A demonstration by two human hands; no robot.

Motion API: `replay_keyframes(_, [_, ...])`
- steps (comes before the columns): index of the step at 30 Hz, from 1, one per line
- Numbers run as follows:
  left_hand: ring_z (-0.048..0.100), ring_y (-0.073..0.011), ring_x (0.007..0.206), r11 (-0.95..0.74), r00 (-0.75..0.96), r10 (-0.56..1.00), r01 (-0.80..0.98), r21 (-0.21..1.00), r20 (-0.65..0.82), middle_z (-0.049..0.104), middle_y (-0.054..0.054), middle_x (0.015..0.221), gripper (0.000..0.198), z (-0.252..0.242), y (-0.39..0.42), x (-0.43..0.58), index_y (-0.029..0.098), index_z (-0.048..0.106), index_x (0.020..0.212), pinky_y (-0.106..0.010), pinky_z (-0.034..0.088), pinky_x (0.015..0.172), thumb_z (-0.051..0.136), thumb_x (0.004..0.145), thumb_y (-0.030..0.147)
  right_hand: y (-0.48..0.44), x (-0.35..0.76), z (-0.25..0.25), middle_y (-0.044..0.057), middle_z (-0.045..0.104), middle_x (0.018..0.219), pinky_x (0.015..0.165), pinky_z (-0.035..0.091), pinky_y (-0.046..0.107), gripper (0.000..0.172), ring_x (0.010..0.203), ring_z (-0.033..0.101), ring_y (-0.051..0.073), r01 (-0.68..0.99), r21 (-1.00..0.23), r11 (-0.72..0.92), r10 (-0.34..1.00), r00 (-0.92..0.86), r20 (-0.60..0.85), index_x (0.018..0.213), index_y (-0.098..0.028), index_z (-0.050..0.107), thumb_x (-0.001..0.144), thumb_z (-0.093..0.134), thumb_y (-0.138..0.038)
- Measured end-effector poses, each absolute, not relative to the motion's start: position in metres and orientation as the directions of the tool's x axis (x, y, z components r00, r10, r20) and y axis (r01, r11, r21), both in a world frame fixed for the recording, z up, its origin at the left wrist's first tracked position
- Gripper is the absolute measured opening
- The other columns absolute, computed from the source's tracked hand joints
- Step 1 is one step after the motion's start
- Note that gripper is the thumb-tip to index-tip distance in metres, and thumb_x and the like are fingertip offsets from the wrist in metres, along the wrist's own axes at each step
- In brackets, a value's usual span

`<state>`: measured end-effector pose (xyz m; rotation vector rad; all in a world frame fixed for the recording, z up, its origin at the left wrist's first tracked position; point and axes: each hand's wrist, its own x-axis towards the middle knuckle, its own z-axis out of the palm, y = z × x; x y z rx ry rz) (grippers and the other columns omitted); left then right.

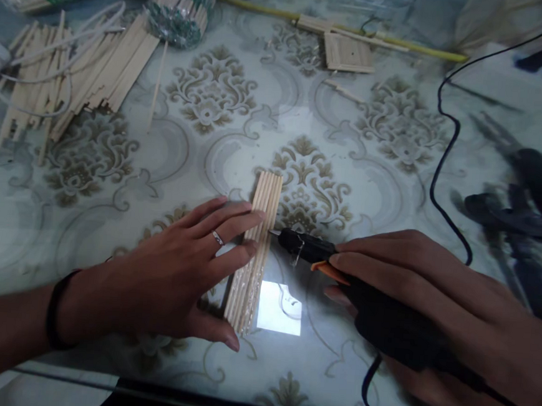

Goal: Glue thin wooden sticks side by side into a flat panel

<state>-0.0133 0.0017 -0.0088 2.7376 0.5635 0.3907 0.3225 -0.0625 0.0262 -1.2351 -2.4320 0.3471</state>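
A small panel of wooden sticks [258, 227] laid side by side rests on the patterned table [200, 147]. My left hand [176, 277] lies flat on its left edge, fingers spread over the sticks, thumb by the near end. My right hand [436, 303] is wrapped round a black glue gun [341, 271] with an orange trigger. The gun's nozzle tip touches the panel's right edge about midway along.
Loose wooden sticks [74, 75] and white cord lie at the far left, with bundled sticks [183, 5] behind. A small stick square [348, 51] and a yellow rod [405, 46] sit at the back. A black cable [444, 148] and dark tools [525, 198] are on the right.
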Motion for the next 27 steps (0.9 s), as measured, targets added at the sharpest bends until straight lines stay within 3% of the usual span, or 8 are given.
replay_keyframes(4, [0.057,-0.0488,0.168,-0.879,0.885,0.415,0.331,0.342,0.21,0.062,-0.033,0.172,0.096,-0.0075,0.0021,-0.0123,0.011,0.062,0.144,-0.068,0.045,0.144,0.074,0.098,0.094,-0.0626,0.3242,0.0282,0.008,0.084,0.126,0.087,0.072,0.041,0.033,0.107,0.085,0.028,0.709,-0.449,0.544,0.834,-0.517,0.196,0.142,-0.031,0.068,0.111,0.06,-0.024])
replay_keyframes(10, [0.057,-0.0489,0.168,-0.874,0.889,0.415,0.331,0.355,0.195,0.062,-0.033,0.172,0.1,-0.0066,0.0028,-0.0124,0.012,0.061,0.146,-0.07,0.043,0.145,0.077,0.095,0.096,-0.0631,0.3285,0.0289,0.006,0.086,0.119,0.07,0.07,0.04,0.038,0.103,0.088,0.028,0.659,-0.487,0.573,0.813,-0.533,0.236,0.141,-0.033,0.07,0.105,0.062,-0.024])
replay_keyframes(15, [0.056,-0.0484,0.169,-0.877,0.888,0.417,0.336,0.342,0.196,0.062,-0.032,0.172,0.102,-0.0084,0.0025,-0.0139,0.012,0.059,0.15,-0.07,0.042,0.145,0.073,0.096,0.097,-0.0674,0.3258,0.0343,0.005,0.087,0.121,0.076,0.072,0.045,0.041,0.101,0.089,0.03,0.686,-0.492,0.536,0.83,-0.536,0.156,0.142,-0.037,0.068,0.105,0.061,-0.02])
replay_keyframes(27, [0.055,-0.048,0.17,-0.876,0.889,0.416,0.335,0.346,0.192,0.061,-0.031,0.173,0.1,-0.0079,0.0025,-0.0133,0.013,0.06,0.149,-0.068,0.041,0.146,0.072,0.097,0.097,-0.0666,0.3252,0.0335,0.0,0.086,0.107,0.062,0.064,0.04,0.029,0.082,0.085,0.026,0.609,-0.59,0.53,0.807,-0.577,0.129,0.131,-0.038,0.068,0.106,0.064,-0.023])
